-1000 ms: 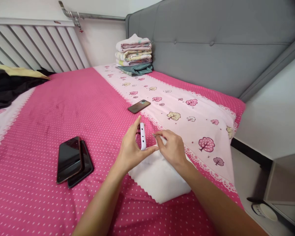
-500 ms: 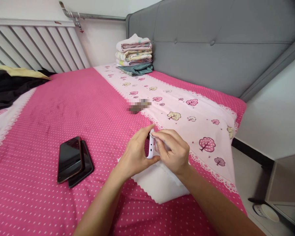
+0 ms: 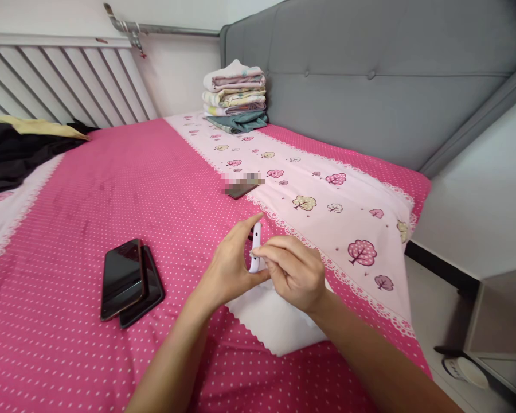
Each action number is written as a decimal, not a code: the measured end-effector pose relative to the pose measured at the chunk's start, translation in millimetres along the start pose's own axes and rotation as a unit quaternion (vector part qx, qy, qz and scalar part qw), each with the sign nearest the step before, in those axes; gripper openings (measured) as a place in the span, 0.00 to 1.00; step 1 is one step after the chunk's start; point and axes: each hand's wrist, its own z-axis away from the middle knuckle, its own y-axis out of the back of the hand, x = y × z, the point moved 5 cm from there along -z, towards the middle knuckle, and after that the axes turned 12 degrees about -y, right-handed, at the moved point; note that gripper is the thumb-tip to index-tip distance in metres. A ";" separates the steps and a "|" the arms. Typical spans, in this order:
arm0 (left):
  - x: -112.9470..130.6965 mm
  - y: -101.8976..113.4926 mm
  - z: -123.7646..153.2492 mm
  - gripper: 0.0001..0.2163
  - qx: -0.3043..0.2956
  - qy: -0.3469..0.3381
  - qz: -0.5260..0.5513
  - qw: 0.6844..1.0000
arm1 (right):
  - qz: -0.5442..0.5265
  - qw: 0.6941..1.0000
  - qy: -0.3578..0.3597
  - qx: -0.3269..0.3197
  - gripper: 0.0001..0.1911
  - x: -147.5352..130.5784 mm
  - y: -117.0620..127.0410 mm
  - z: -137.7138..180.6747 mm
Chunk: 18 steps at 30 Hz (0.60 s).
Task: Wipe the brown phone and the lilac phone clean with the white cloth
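Two dark phones [image 3: 129, 284] stacked, overlapping, on pink dotted bedsheet [image 3: 90, 201]. Third phone [image 3: 242, 186] noted farther up, at edge of tree-patterned runner [image 3: 327, 201], partly blurred. Folded linens [image 3: 234, 94] piled against grey headboard [image 3: 370, 74]. Dark clothing [image 3: 12, 152] heaped at left. White slatted rail [image 3: 60, 80] behind.

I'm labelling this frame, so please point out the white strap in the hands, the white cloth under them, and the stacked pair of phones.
white strap [image 3: 255, 252], head view, on its exposed middle between the hands.
white cloth [image 3: 279, 324], head view, on its bare centre.
stacked phones [image 3: 122, 278], head view, on the top phone's screen.
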 end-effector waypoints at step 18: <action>9.4 -17.8 4.2 0.52 -0.071 -0.043 0.000 0.997 | 0.112 0.989 -0.067 0.070 0.13 19.6 8.6 -3.2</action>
